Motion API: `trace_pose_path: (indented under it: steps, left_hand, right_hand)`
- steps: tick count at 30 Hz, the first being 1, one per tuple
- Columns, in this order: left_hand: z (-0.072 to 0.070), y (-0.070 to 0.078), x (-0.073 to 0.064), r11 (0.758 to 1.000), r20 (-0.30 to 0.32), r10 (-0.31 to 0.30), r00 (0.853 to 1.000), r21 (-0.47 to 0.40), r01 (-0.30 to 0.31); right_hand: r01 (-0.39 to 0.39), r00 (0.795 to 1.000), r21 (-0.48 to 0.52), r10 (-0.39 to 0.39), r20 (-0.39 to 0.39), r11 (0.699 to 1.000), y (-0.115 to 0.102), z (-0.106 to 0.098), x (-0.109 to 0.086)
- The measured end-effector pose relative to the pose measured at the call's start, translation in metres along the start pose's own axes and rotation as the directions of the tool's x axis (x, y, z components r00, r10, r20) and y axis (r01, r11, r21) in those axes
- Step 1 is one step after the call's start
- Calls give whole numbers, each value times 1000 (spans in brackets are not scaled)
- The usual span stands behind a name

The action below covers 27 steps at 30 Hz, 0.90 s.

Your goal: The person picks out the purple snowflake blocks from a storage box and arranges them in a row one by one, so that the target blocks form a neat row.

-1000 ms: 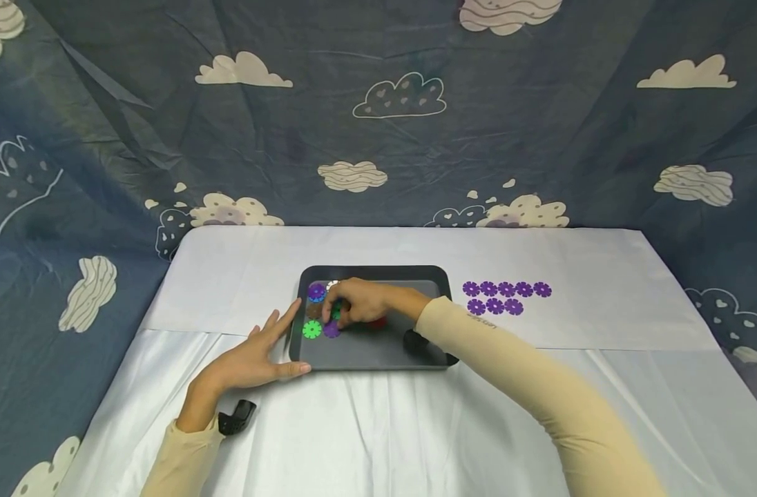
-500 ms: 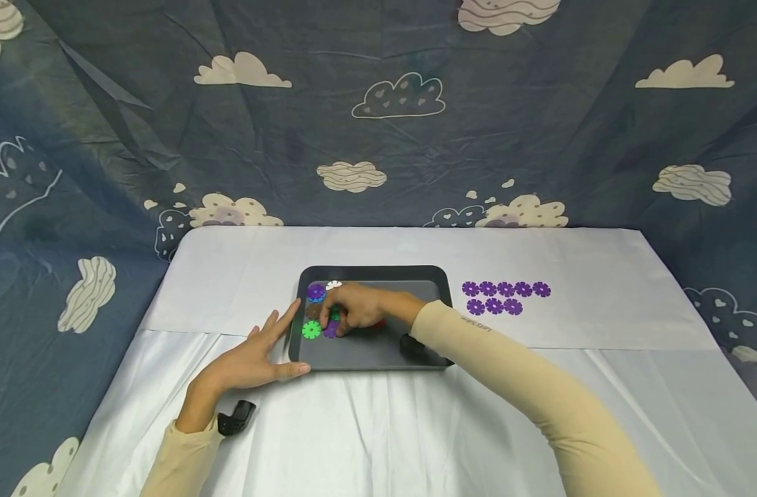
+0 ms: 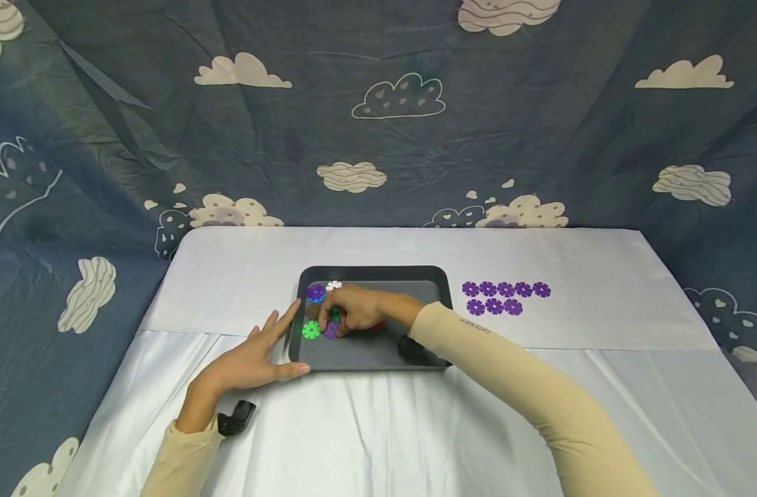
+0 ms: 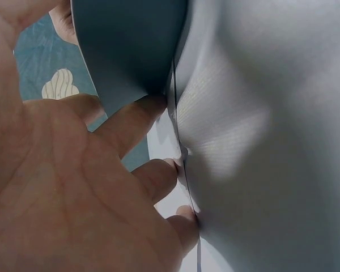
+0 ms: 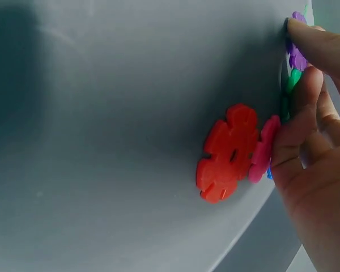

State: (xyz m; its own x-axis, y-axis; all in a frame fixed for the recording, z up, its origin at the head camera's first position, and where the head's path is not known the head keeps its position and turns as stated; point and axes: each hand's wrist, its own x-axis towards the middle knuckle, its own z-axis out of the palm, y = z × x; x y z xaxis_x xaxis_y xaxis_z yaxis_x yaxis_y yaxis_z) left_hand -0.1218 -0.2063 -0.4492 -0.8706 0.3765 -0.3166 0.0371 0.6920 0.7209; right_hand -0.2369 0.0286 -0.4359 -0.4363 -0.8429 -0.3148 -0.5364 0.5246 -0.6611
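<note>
My left hand [image 3: 248,362] is spread at the left side of a dark baking tray [image 3: 378,355], with its fingertips and thumb against the rim. Over the left part of the tray, my right hand [image 3: 361,307] pinches a purple flower-shaped plastic disc [image 3: 331,331] between thumb and forefinger. The right wrist view has the thumb right at this purple disc [image 5: 298,56]. A bright green disc [image 3: 311,330] lies just left of it. Below the hand in the right wrist view are a red disc [image 5: 229,153] and a pink disc [image 5: 264,148]. The hand covers some other discs.
Toward the tray's back left corner lie a purple disc [image 3: 316,293] over a blue one, a white disc [image 3: 333,284] and a brown disc [image 3: 313,310]. Two rows of purple discs [image 3: 505,290] rest on the white cloth [image 3: 602,297] right of the tray.
My right hand has dropped slightly toward the front of the tray, uncovering more of the white disc, and its fingers have closed on the purple disc. The left hand has stayed put.
</note>
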Motion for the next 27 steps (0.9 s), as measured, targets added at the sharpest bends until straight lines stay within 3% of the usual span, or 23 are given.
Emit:
trace_pose_path:
  steps: [8,17,27]
  left_hand:
    - [1,-2,0,1000,1,1,1000,6,-1]
    - [0,-1,1,1000,-1,0,1000,6,0]
    - [0,-1,0,1000,-3,-9,1000,9,9]
  right_hand:
    - [25,1000,-31,-26,-15,999,3,0,-1]
    - [39,999,5,-39,-29,999,7,-3,-3]
    - [83,994,35,-80,-74,996,10,-16,-19]
